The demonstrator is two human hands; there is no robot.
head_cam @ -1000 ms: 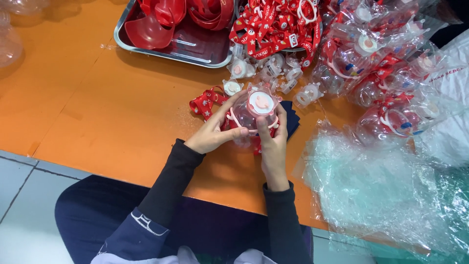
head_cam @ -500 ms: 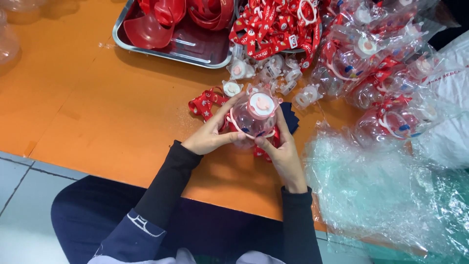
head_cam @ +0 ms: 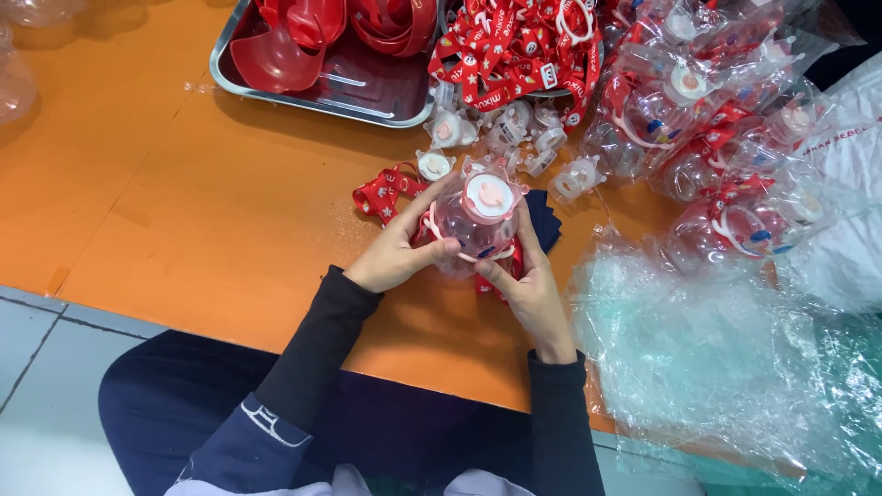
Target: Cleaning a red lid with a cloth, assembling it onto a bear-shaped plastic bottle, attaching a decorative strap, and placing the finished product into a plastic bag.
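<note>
Left hand (head_cam: 397, 253): fingers closed around the left side of the bottle (head_cam: 473, 230). Right hand (head_cam: 528, 285): fingers closed on the bottle's lower right side, thumb against its front. Both hands hold the bottle just above the counter (head_cam: 184, 202), near the front edge and in front of the person's lap.

Bottle: clear, rounded, with a white cap (head_cam: 489, 195) facing up and a white ring about its body. A red strap (head_cam: 384, 191) lies on the counter just left of it, running under the hands.

Surroundings: loose white caps (head_cam: 514, 138) lie just behind the bottle. A metal tray (head_cam: 367, 96) farther back holds red plastic parts (head_cam: 276, 60). A heap of red straps (head_cam: 514, 46) lies beside the tray. Finished bottles (head_cam: 717, 119) are piled to the right. Clear bags (head_cam: 726, 367) cover the counter's right front corner.
</note>
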